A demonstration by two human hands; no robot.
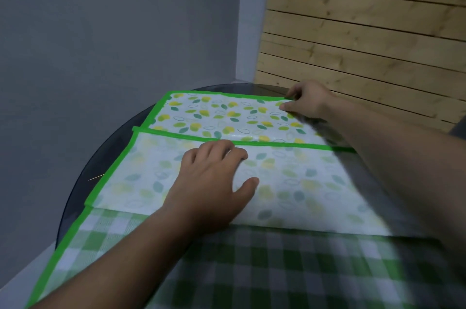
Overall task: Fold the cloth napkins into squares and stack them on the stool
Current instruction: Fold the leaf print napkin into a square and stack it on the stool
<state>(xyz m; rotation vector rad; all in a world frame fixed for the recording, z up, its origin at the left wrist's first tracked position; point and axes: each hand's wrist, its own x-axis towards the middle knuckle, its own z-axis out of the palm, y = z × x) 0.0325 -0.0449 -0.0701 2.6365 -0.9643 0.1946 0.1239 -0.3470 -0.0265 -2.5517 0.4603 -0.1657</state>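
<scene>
Head cam: mid-fold on the leaf-print napkin [227, 117], lying on the glass surface [75, 190]. My left hand [214, 182] presses the flap, fingers [227, 149] spread; my right hand [307, 101] pinches the far corner. Next I'd say that corner needs folding across squarely.

no readable txt, no labels, brands, nos. or signs in view, leaf-print napkin [227, 117] & checked napkin [277, 271] carry pattern only
</scene>
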